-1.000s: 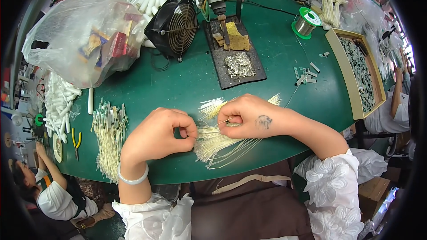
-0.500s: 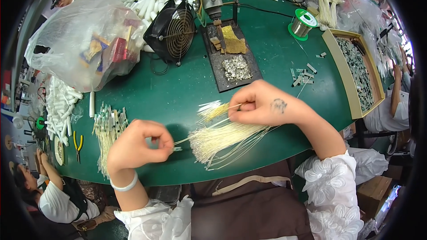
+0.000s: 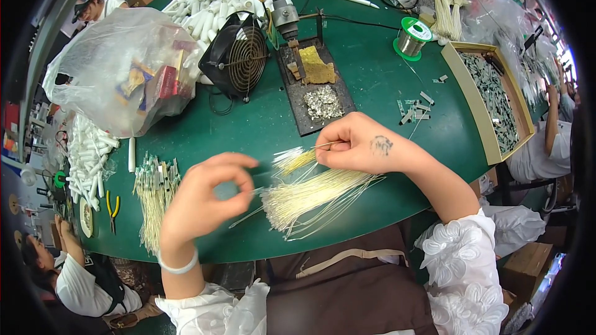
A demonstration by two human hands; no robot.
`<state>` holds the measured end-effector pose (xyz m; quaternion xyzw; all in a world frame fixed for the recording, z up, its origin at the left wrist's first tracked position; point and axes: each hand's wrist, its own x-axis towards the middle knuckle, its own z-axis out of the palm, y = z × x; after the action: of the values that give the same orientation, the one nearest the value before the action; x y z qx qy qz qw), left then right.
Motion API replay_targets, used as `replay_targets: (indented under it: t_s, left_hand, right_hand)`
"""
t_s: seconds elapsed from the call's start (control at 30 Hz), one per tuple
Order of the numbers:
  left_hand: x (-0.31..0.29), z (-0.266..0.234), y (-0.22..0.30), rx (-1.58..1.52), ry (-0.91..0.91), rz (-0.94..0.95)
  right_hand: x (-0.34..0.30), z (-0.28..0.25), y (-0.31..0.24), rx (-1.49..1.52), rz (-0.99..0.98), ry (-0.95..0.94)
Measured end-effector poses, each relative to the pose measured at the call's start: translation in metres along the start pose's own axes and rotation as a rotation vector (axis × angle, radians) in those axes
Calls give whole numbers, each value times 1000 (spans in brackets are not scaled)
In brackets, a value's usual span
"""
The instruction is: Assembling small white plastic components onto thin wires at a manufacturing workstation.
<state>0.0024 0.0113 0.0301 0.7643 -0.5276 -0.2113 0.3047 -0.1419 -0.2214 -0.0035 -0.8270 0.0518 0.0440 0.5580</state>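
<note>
My left hand (image 3: 208, 195) is a little blurred, its thumb and index finger pinched at the left end of a bundle of pale-yellow wires (image 3: 316, 198). Whatever lies between those fingertips is too smeared to make out. My right hand (image 3: 360, 146) hovers over the far side of the bundle, thumb and index finger closed on a thin wire (image 3: 323, 144). Under its fingertips lies a smaller clump of yellow wires with white ends (image 3: 290, 160). A loose wire (image 3: 245, 218) sticks out from the bundle toward my left wrist.
Wires with small boards (image 3: 155, 201) and yellow pliers (image 3: 112, 211) lie left. Ahead stand a black fan (image 3: 239, 59) and a soldering iron (image 3: 287, 18) over a dark tray (image 3: 310, 125). A solder spool (image 3: 411, 38), loose boards (image 3: 417, 111) and a box of boards (image 3: 462, 80) are right.
My left hand has shifted slightly up and right, its outer fingers spreading. The small board at its fingertips no longer shows. My right hand keeps its pinch nearly in place.
</note>
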Motion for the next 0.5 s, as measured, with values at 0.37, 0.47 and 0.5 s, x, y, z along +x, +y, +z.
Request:
replay_targets:
  t_s: [0.37, 0.47, 0.5]
  left_hand:
    - [44, 48, 2, -963, -119, -370]
    - [45, 50, -5, -1050, -135, -412]
    - [46, 50, -7, -1051, -136, -414]
  right_hand:
    - [-3, -3, -2, -13, -137, 181]
    - [1, -3, 7, -185, -416, 256]
    - [2, -2, 9, -184, -414, 255]
